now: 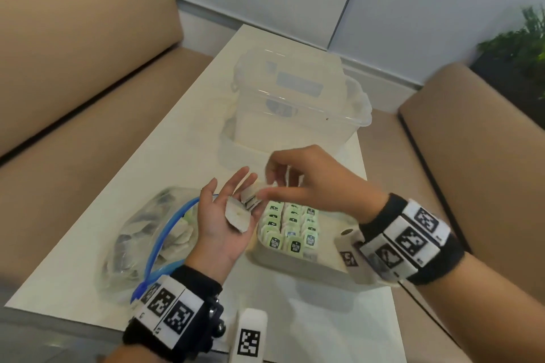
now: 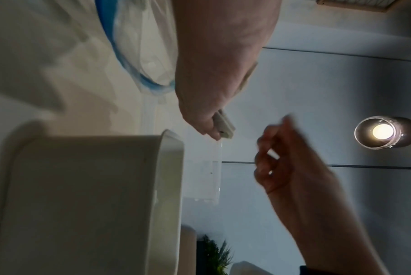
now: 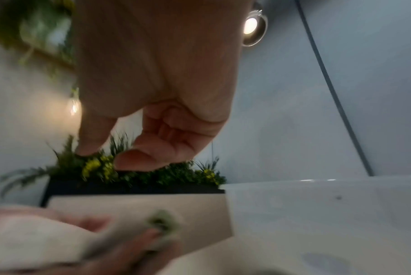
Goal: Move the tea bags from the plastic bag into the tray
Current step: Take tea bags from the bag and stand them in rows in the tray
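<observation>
left hand: your left hand [image 1: 224, 224] lies palm up between the plastic bag [image 1: 153, 242] and the tray [image 1: 298, 267], fingers nearly straight, a small stack of tea bags [image 1: 242, 209] resting across the palm and finger bases.
right hand: your right hand [image 1: 309, 183] hovers over that stack, thumb and fingers drawn toward each other above the top tea bag; whether they have closed on it or on its string, you cannot tell through the blur.
tray: three rows of tea bags with green tags [image 1: 292, 230] stand upright in it, filling much of its left part; the right part is hidden behind your wrist.
plastic bag: it lies open on the table [image 1: 88, 244] with its blue zip edge curved toward you, and pale tea bags show inside.
progress: by this reckoning you are well in but not done; the handful on your palm and what is in the bag are left to go.
head view only: the rows, the bag's contents and a clear lidded tub [image 1: 298, 103] behind the tray.
left wrist view only: the tray's plain outer wall [image 2: 86, 195] and the stack's edge poking past your fingers.
right wrist view only: your curled fingers [image 3: 157, 148] from beneath, nothing visibly pinched between them.
</observation>
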`<control>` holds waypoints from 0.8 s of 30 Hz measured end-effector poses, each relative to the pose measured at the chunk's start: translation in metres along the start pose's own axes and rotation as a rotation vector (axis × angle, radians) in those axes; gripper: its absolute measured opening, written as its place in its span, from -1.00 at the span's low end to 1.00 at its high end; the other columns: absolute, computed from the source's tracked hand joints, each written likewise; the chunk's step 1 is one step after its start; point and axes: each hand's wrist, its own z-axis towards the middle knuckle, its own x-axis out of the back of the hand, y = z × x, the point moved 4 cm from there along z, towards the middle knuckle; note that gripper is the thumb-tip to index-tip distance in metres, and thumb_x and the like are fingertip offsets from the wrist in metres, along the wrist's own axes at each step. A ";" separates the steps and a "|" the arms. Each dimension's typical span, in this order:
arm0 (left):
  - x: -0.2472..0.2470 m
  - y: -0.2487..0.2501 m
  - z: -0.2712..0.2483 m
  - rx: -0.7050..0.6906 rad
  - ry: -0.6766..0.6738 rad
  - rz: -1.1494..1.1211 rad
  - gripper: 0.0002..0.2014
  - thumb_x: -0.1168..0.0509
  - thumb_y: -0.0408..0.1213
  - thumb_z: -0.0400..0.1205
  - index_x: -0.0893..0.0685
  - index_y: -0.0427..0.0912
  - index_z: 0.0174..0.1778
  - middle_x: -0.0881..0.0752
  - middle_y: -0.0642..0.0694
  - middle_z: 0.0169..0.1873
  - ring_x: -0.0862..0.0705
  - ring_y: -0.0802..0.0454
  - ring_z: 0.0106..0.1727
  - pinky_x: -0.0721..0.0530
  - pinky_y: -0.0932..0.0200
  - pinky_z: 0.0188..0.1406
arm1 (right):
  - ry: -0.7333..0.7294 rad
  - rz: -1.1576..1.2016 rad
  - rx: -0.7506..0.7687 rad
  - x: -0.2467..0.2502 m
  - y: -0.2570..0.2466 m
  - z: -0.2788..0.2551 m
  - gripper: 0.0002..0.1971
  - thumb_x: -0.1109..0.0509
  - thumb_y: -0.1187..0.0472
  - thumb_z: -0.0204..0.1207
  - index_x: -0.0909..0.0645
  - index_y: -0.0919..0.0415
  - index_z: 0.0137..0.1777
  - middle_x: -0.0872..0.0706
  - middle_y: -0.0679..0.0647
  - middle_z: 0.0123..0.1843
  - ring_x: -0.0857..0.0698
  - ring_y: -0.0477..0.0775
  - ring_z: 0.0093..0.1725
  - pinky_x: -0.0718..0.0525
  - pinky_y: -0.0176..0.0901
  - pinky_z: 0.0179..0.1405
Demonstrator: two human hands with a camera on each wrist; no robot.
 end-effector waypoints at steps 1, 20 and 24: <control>-0.004 0.000 0.000 -0.012 0.012 -0.004 -0.55 -0.01 0.00 0.70 -0.70 -0.21 0.12 -0.72 -0.26 0.12 -0.76 -0.15 -0.08 -0.72 -0.02 -0.06 | -0.011 0.050 0.028 -0.004 -0.014 -0.002 -0.77 -0.56 -0.09 0.32 -0.58 -0.03 -0.24 -0.62 -0.18 -0.36 -0.63 -0.14 -0.39 -0.60 -0.38 -0.34; -0.026 0.015 0.003 -0.249 0.036 0.132 -0.83 -0.19 -0.50 0.66 -0.66 -0.35 0.08 -0.68 -0.23 0.00 -0.68 -0.01 -0.07 -0.70 0.21 -0.01 | 0.360 0.212 -0.166 0.012 -0.009 -0.030 -0.96 -0.39 0.19 0.55 -0.67 0.11 -0.07 -0.76 -0.11 -0.19 -0.73 -0.21 -0.16 -0.71 -0.38 -0.24; -0.020 0.013 0.003 -0.296 0.014 0.269 -0.66 -0.08 -0.65 0.64 -0.59 -0.32 0.23 -0.64 -0.15 0.04 -0.60 0.19 -0.30 -0.56 0.42 -0.41 | 0.398 0.317 -0.227 0.017 -0.002 -0.043 -0.86 -0.34 0.35 0.58 -0.62 0.11 0.03 -0.74 0.05 -0.21 -0.75 -0.10 -0.26 -0.77 -0.27 -0.34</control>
